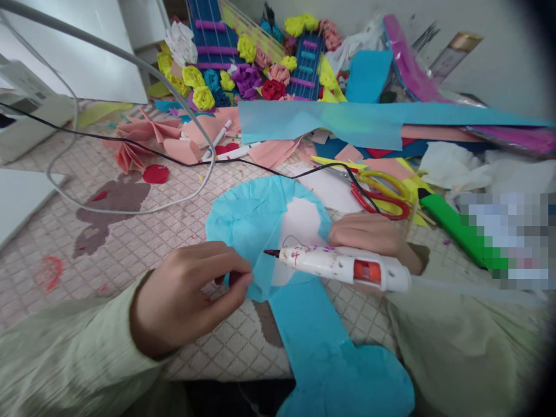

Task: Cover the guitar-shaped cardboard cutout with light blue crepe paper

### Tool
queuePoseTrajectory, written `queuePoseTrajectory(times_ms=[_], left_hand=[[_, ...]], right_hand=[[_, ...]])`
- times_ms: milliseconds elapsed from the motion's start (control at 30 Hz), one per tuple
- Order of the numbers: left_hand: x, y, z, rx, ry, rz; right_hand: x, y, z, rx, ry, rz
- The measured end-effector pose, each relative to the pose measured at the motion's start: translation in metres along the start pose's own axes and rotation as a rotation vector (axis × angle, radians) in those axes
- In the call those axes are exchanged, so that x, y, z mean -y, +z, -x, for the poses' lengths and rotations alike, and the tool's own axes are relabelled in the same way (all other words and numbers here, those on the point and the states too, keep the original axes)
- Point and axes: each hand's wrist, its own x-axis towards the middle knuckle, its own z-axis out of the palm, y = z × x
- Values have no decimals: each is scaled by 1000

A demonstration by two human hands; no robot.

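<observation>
A flat cutout covered in light-blue crepe paper [245,211] lies before me, its round part joined by a strip to a lobed end at the bottom. Bare white card [299,223] shows in the round part. My left hand [195,292] is at its left edge, thumb and forefinger pinched together on the blue paper. In my right hand [369,234] is a white hot glue gun [330,266] with an orange window, a dark nozzle and a clear glue stick sticking out behind. The nozzle points left, above the blue paper. The gun hides part of my right fingers.
Yellow and red scissors [386,194] lie beyond my right hand, beside a green marker-shaped stick [454,226]. Paper flowers [247,81] and blue paper strips [321,124] crowd the back. A black cable [243,162] and a white cable [212,156] cross the quilted cloth.
</observation>
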Motion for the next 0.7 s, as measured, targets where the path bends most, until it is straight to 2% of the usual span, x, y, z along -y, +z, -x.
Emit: queuePoseTrajectory(times_ms=[167,467,700], left_hand=[[1,0,2,16,-3,-3],[1,-3,0,63,15,-41],[1,-1,1,13,8,-29]], right_hand=[[-1,3,4,-17,53,-45],[1,-3,2,-10,65,25],[2,-6,-3,8,70,26]])
